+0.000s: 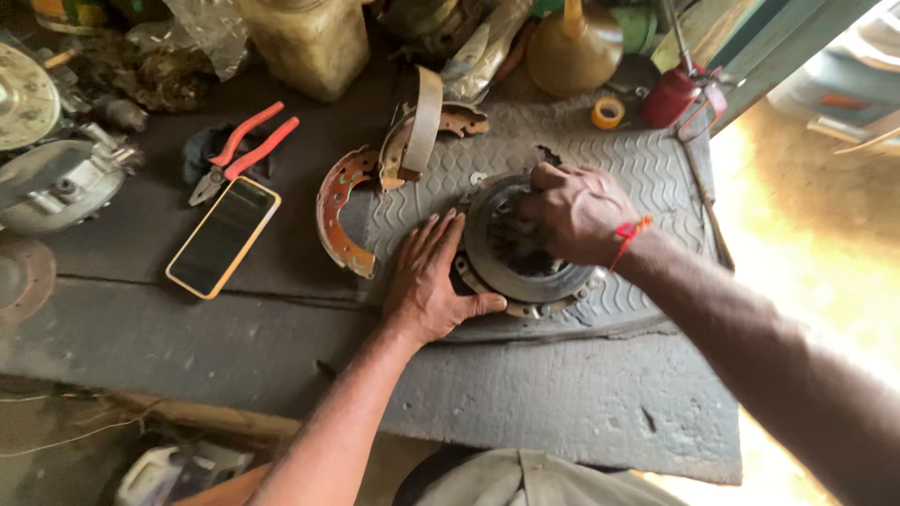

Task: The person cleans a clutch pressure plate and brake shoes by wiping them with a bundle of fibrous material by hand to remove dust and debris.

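Head view. Grip: left hand (pixel 433 281) lies flat and unclenched, palm down, bracing the 9 o'clock rim of the clutch pressure plate (pixel 553 281); right hand (pixel 574 214) curls over its centre, fingertips pressed among the spring fingers, though whether they pinch anything cannot be told. The plate rests on a ribbed rubber mat (pixel 656 173) on the workbench (pixel 281 319).

Step, as judged: working at the plate's hub while it is steadied; any next move calls for continued bracing.

Count:
- Brake shoes: three, one (pixel 335 211) at 9 o'clock, two at 11.
- Red-handled pliers (pixel 242 150): one.
- Phone (pixel 223 236): one.
- Tape roll (pixel 607 112): one.
- Red oil can (pixel 677 92): one.
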